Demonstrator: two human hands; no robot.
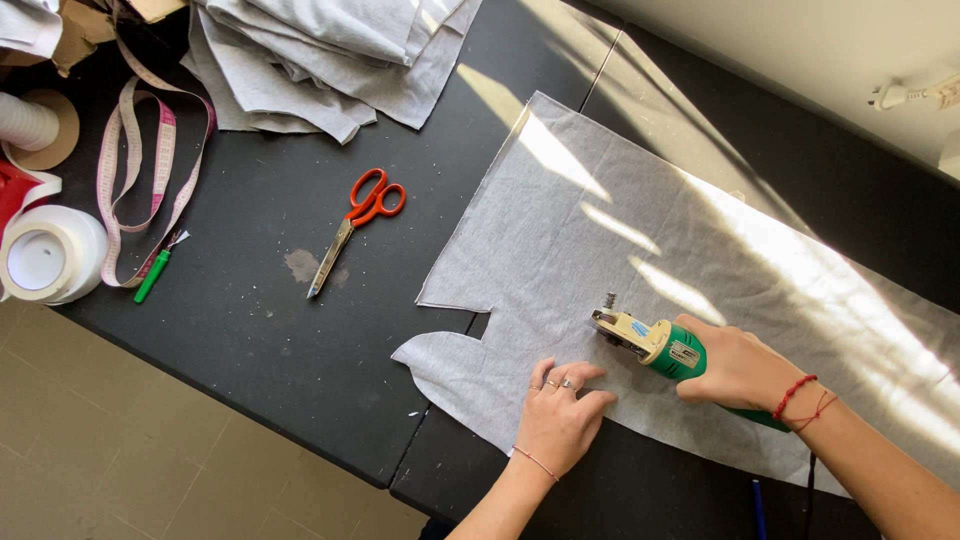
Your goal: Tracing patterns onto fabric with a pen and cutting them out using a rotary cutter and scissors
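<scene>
A large piece of grey fabric (640,250) is spread flat on the black surface (250,330), and everything else is placed here relative to it. The right hand (735,365) is closed around the green body of a small electric fabric cutter (655,343), which rests on the fabric near its lower edge, with its cream-coloured head and blade pointing toward the fabric's notched left side. The left hand (560,415) is laid flat and open on the fabric just beside the cutter's head, fingers spread and pressing the cloth down; nothing is gripped by it. Rings are worn on this hand, a thin bracelet on its wrist, and red cords on the right wrist.

To the left of the fabric, well apart from it, orange-handled scissors (355,228) are lying on the surface. Farther left again, a pink measuring tape (150,170) is looped, with a green seam ripper (153,275) at its lower end and a white roll of tape (45,255) beyond that. Above the fabric's left corner, a stack of folded grey cloth (330,50) is piled. Strips of sunlight are cast across the fabric's right half.
</scene>
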